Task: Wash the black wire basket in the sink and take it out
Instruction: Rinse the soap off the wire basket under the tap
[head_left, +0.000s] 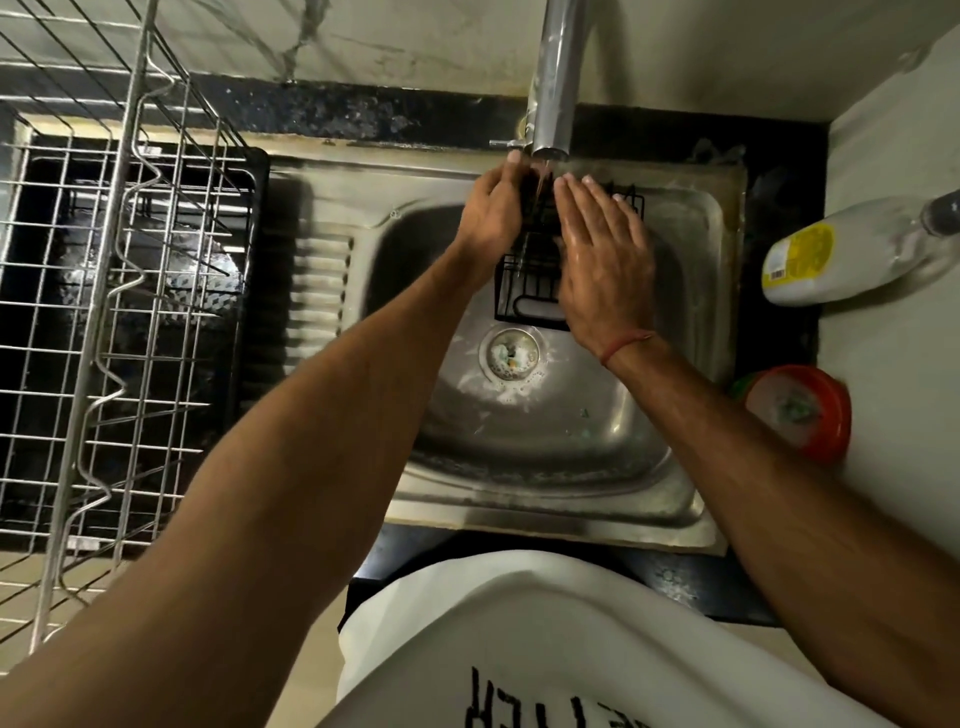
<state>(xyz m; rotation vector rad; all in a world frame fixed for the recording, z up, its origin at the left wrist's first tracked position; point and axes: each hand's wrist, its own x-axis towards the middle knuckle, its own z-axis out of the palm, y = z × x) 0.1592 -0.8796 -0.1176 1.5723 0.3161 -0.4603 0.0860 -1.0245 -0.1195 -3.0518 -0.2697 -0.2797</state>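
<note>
Head view, looking straight down. Steel sink (519, 467) set in a dark surface (675, 587); ribbed drainboard on its left side.

Black wire basket (524, 288) inside the basin, at the far edge, directly under the tap (553, 78). Thin black wires in a grid, rectangular frame, one looped wire visible at its near end. It stands tilted up, near end low above the drain (511, 356), far end raised to the spout. Water runs from the spout onto its top part. Much of it is hidden by the two hands.

Left hand (488, 208): fingers curled round the basket's upper left side, gripping it beside the water stream.

Right hand (605, 254): fingers straight and together, palm laid flat against the basket's right side; skin looks wet. A red thread sits at that wrist.

Basin floor shows white foam round the drain.

Left edge of the surface: silver wire dish rack (104, 312) over a dark tray. Right edge: white bottle (841, 249) with a yellow label, lying on its side; nearer, a round orange container (800, 410) holding something pale.

Bottom of view: white shirt with black lettering.
</note>
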